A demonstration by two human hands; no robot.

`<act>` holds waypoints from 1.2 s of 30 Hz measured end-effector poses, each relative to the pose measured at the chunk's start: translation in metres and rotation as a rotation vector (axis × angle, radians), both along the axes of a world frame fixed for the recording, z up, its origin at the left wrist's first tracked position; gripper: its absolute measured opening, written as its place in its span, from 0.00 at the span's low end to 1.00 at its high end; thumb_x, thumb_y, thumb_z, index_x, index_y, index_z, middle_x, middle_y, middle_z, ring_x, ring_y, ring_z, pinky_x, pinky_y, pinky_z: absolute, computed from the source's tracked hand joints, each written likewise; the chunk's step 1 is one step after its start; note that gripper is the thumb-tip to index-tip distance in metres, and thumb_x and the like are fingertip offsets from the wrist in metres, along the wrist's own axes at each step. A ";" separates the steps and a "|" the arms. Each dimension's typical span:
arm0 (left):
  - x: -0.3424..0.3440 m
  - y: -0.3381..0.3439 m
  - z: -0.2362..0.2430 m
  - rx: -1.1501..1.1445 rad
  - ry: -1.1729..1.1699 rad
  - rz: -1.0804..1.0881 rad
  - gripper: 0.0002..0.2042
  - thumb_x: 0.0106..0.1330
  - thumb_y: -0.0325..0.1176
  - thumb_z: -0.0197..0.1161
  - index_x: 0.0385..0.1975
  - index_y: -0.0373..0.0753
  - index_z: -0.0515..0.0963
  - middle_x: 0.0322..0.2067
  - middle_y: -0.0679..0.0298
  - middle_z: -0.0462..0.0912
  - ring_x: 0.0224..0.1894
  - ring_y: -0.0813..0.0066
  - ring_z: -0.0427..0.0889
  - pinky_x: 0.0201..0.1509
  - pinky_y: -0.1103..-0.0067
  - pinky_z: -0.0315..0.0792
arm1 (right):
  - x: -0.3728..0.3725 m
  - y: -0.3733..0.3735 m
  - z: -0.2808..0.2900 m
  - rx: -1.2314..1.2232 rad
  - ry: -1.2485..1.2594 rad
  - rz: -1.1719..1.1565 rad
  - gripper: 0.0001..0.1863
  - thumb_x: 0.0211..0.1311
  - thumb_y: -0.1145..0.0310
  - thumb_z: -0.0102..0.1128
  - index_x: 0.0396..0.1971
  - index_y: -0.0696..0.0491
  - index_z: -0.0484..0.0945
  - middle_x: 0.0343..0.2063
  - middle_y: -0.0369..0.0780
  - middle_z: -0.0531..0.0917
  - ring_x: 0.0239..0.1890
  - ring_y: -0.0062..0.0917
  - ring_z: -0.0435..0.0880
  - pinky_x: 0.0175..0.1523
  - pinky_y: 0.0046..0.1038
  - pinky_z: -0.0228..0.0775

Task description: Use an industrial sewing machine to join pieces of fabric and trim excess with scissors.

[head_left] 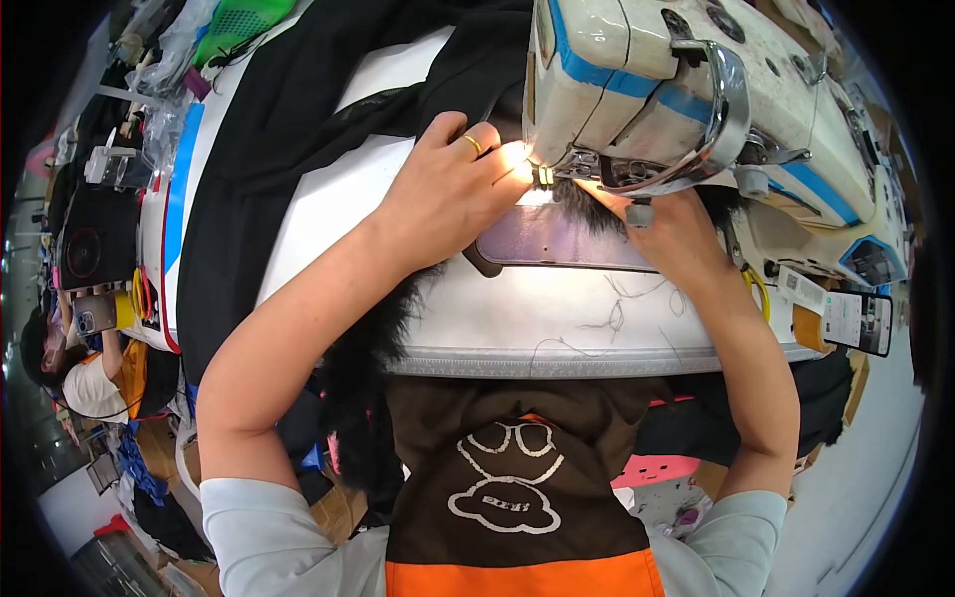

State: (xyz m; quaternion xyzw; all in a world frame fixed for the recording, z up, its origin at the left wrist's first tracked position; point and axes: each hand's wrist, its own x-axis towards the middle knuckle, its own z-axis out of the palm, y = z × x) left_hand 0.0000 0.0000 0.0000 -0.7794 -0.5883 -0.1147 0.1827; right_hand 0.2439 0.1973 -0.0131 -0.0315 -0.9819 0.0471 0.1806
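My left hand (456,187), with a yellow ring, has bent fingers closed at black fabric (474,82) just left of the lit needle area of a white sewing machine (617,119); its fingertips are washed out by glare. My right hand (668,231) reaches under the machine head onto black fur trim (589,209), fingers partly hidden by the machine. A long tail of black fur (360,338) hangs over the front edge below my left forearm. A purplish metal plate (557,239) lies in front of the needle, with loose threads on the white table (468,313).
A long ruler strip (537,360) lines the front edge. At right are yellow-handled scissors (758,294), paper tags and a phone (858,323). Black cloth drapes along the left. Farther left, a co-worker (95,383) holds a phone near another cluttered table; a green basket (239,25) sits behind.
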 end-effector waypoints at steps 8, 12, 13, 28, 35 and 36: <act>0.002 0.001 -0.007 0.104 -0.101 0.031 0.08 0.62 0.31 0.67 0.41 0.46 0.83 0.45 0.69 0.83 0.53 0.66 0.81 0.64 0.63 0.72 | 0.001 -0.005 0.009 0.053 -0.035 -0.012 0.09 0.67 0.70 0.68 0.28 0.59 0.83 0.32 0.46 0.83 0.39 0.43 0.87 0.45 0.44 0.80; -0.002 -0.005 -0.010 0.162 -0.138 0.023 0.10 0.63 0.31 0.67 0.44 0.45 0.82 0.45 0.68 0.82 0.53 0.66 0.81 0.66 0.61 0.72 | 0.004 0.001 0.016 0.115 -0.028 0.082 0.06 0.53 0.74 0.73 0.31 0.54 0.85 0.30 0.46 0.79 0.38 0.46 0.83 0.43 0.46 0.77; 0.001 -0.009 -0.009 0.166 -0.132 0.029 0.11 0.62 0.30 0.67 0.45 0.45 0.82 0.45 0.68 0.81 0.53 0.67 0.81 0.67 0.60 0.71 | 0.006 0.005 0.015 0.113 0.017 0.096 0.06 0.51 0.74 0.73 0.30 0.54 0.85 0.29 0.45 0.78 0.37 0.45 0.82 0.43 0.45 0.76; 0.010 -0.017 -0.004 0.056 -0.145 0.010 0.10 0.61 0.31 0.67 0.42 0.43 0.78 0.46 0.66 0.81 0.49 0.67 0.79 0.54 0.67 0.72 | 0.000 -0.006 0.001 0.050 -0.011 0.069 0.32 0.63 0.75 0.68 0.68 0.36 0.82 0.42 0.41 0.86 0.45 0.41 0.87 0.51 0.38 0.82; 0.005 -0.002 0.001 0.048 0.026 -0.047 0.08 0.61 0.32 0.66 0.39 0.44 0.77 0.47 0.65 0.83 0.48 0.65 0.80 0.55 0.67 0.72 | -0.001 -0.011 0.005 0.085 0.088 0.032 0.08 0.65 0.72 0.70 0.28 0.58 0.81 0.38 0.42 0.81 0.44 0.39 0.84 0.46 0.41 0.81; 0.005 -0.002 0.001 0.071 0.039 -0.071 0.08 0.61 0.32 0.67 0.38 0.45 0.78 0.47 0.65 0.83 0.48 0.65 0.80 0.57 0.67 0.73 | -0.002 -0.012 0.007 0.084 0.086 0.030 0.08 0.65 0.72 0.70 0.28 0.58 0.81 0.38 0.42 0.81 0.44 0.39 0.84 0.46 0.41 0.81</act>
